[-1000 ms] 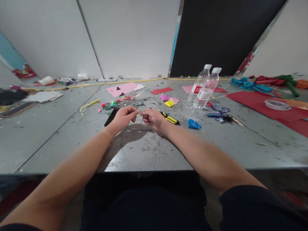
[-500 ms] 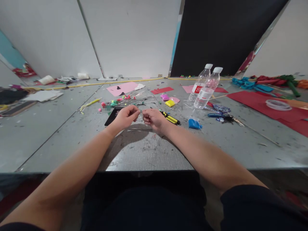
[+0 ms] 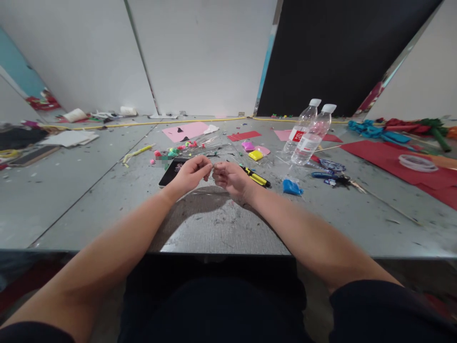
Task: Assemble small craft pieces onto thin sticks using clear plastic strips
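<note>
Over the middle of the grey table (image 3: 214, 228), my left hand (image 3: 193, 174) and my right hand (image 3: 231, 178) meet fingertip to fingertip. Both are closed in a pinch. Whatever lies between the fingers is too small to make out. Partly behind my left hand lies a black phone-like tablet (image 3: 171, 172) with a lit picture. A black and yellow utility knife (image 3: 259, 177) rests just right of my right hand. Beyond my hands are small green and pink clay pieces (image 3: 173, 152) and thin clear strips.
Two clear plastic bottles (image 3: 310, 136) stand at the right, behind a blue clay packet (image 3: 292, 187). Yellow (image 3: 256, 155) and purple packets lie nearby. Blue-handled pliers (image 3: 323, 175), a thin stick and red sheets (image 3: 378, 162) are farther right. Pink paper (image 3: 183, 131) lies at the back.
The view has shifted slightly, so the table things appear a little farther right. My hands stay together, with the fingertips slightly closer.
</note>
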Demonstrator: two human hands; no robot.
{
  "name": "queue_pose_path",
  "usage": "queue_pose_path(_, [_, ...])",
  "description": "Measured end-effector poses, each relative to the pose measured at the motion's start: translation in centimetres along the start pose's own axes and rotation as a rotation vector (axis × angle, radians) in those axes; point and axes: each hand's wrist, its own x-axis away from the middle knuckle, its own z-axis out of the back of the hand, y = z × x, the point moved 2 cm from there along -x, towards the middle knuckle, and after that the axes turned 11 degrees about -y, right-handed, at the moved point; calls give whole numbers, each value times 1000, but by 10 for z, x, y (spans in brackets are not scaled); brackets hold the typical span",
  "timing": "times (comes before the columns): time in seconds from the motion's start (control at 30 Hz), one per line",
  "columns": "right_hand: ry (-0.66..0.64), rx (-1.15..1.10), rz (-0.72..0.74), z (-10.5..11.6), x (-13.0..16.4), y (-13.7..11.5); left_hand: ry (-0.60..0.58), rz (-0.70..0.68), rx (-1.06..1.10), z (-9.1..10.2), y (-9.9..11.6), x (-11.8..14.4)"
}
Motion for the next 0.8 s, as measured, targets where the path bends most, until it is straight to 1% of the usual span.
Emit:
queue_pose_path(0.13, [-16,-40,-16,-2,0,-3,103,-11,-72,0,-3,1])
queue_pose_path(0.27, [-3,-11,-7,-1,1,-4,99,-50,-192,1,-2,1])
queue_pose_path(0.4, [34,125,9,1,2,-2,122,-43,-311,3,5,2])
queue_pose_path(0.5, [115,280,43,3,1,0,134,-38,-362,4,9,2])
queue_pose_path(0.6, [210,557,136,7,1,-1,141,11,-366,5,7,1])
queue_pose_path(0.7, [215,883,296,8,5,-6,118,114,-237,6,-1,-2])
queue_pose_path(0.8, [201,1056,382,10,7,-10,84,207,-22,5,-7,-3])
